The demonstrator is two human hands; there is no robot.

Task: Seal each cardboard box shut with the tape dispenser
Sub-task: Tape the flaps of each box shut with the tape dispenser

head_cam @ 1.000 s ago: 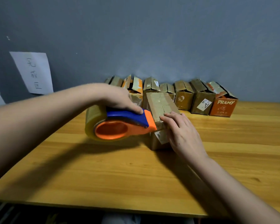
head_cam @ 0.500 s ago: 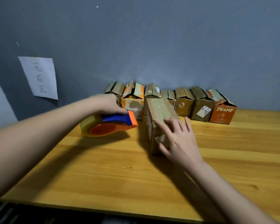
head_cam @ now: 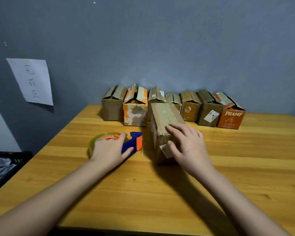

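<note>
A brown cardboard box (head_cam: pixel 165 114) with tape over its closed top flaps stands in the middle of the wooden table (head_cam: pixel 143 193). My right hand (head_cam: pixel 189 145) grips its near end, fingers over the top edge and thumb on the front face by a white label. To the box's left, the orange and blue tape dispenser (head_cam: pixel 134 142) lies flat on the table. My left hand (head_cam: pixel 109 149) lies over its clear tape roll, with the thumb against the blue handle.
Several small cardboard boxes (head_cam: pixel 191 108) with raised flaps line the grey wall behind, ending in an orange one (head_cam: pixel 231 118) at the right. A paper note (head_cam: pixel 31 80) hangs on the wall at left. A dark bin (head_cam: pixel 7 160) sits beyond the table's left edge.
My left hand has pulled the dispenser off the box, moved it left and laid it down on the table. My right hand has stayed on the box's near end.
</note>
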